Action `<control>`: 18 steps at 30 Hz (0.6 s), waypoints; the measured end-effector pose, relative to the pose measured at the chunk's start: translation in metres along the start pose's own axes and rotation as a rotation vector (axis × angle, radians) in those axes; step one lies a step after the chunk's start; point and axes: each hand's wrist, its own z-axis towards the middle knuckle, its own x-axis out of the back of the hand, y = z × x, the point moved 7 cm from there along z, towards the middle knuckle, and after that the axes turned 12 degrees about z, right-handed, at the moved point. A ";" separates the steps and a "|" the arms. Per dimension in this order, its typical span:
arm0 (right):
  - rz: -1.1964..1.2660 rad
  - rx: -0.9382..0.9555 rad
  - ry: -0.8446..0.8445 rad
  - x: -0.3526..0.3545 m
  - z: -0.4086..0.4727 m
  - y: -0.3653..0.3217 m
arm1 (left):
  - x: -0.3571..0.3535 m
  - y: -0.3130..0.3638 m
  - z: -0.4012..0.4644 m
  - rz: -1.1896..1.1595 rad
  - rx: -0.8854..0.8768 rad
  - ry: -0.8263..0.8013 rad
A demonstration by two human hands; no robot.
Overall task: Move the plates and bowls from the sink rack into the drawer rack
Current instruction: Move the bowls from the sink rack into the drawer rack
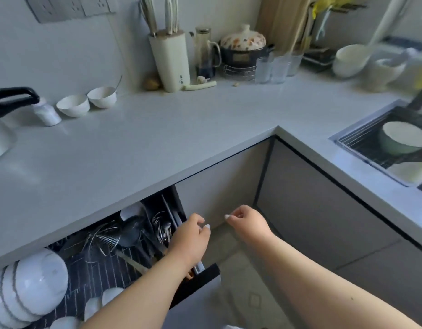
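both hands hang low in the middle of the frame, empty as far as i can see. left hand sits over the right edge of the drawer rack, fingers loosely curled, not clearly gripping anything. right hand is just beside it, a small gap btwn them, fingers curled in w/ nothing held, over the floor in front of the grey cabinet door.

progress, my guess: partway. the drawer at lower left is pulled open and already has a row of white bowls standing on edge, plus a few smaller white ones near the bottom edge. over at the right edge of the frame the sink rack has at least one pale green bowl w/ a cream inside, and something pale below it, prob another dish, too blurred to say. so those are left to carry across. can't tell if more sit out of view.

materials: bowls look glazed ceramic, smooth, round, glossy w/ highlights. drawer rack is dark w/ thin wire ribs; a metal whisk and dark ladle lie in its utensil section. sink rack is fine metal wire in a steel sink. worktop is matte white, l-shaped, sharp corner. two more white bowls sit on it at upper left, not in either rack.
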 end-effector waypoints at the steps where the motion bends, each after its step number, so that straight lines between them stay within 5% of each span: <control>1: 0.015 -0.013 0.018 0.016 0.004 0.007 | -0.007 0.015 0.005 0.008 -0.014 -0.008; 18: 0.283 -0.079 0.505 0.287 0.037 0.100 | -0.105 0.258 0.054 0.123 -0.306 -0.126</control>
